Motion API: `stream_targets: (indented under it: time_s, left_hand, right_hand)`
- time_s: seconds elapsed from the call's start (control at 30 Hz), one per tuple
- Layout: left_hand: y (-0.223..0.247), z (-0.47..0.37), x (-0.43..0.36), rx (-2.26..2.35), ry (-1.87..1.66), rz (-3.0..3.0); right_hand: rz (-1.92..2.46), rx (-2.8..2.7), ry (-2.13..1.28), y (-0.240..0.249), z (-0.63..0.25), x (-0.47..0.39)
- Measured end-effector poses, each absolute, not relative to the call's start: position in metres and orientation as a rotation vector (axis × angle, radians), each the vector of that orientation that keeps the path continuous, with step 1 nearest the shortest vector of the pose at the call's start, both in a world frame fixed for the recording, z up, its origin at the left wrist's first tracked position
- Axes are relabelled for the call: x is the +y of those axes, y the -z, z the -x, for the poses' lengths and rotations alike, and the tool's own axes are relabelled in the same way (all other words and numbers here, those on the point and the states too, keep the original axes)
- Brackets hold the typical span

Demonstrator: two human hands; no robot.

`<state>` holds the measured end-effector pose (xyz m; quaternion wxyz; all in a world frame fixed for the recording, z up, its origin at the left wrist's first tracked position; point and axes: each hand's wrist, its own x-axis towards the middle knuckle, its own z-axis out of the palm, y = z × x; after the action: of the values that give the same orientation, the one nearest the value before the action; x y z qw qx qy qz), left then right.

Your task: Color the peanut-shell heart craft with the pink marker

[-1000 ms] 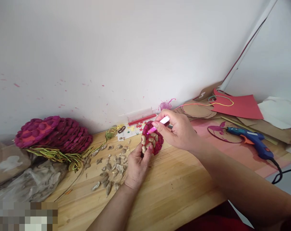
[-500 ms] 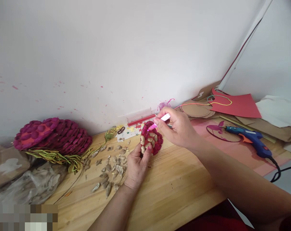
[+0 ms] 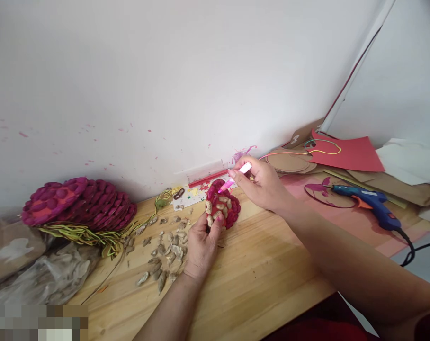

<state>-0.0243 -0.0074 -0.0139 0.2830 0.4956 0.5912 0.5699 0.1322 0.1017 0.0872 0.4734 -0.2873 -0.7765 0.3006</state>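
My left hand [image 3: 204, 244] grips the lower left edge of a round piece [image 3: 221, 208] covered with peanut shells, some magenta and some bare tan. My right hand [image 3: 259, 184] holds a white and pink marker [image 3: 236, 177], its tip at the magenta shells on the upper part of the piece. Loose peanut shells [image 3: 170, 248] lie on the wooden table [image 3: 246, 293] left of my left hand. Behind the piece is a white sheet [image 3: 183, 202] with coloured stars.
A stack of magenta shell-covered discs [image 3: 83, 203] with green strings stands at the left, beside a plastic bag [image 3: 55, 272]. A blue glue gun [image 3: 378, 206], cardboard ovals [image 3: 288, 161] and red paper [image 3: 353, 154] lie at the right. The wall is behind.
The marker and my right hand have shifted slightly, and the marker's pink part shows more. The piece has turned a little, with its tan shells more in view.
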Motion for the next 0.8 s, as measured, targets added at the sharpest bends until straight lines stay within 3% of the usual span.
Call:
stream_targets:
  time_s: [0.8]
  left_hand:
    - [0.017, 0.027, -0.006, 1.573, -1.527, -1.328]
  right_hand:
    - [0.669, -1.860, -0.881, -0.074, -0.128, 0.109]
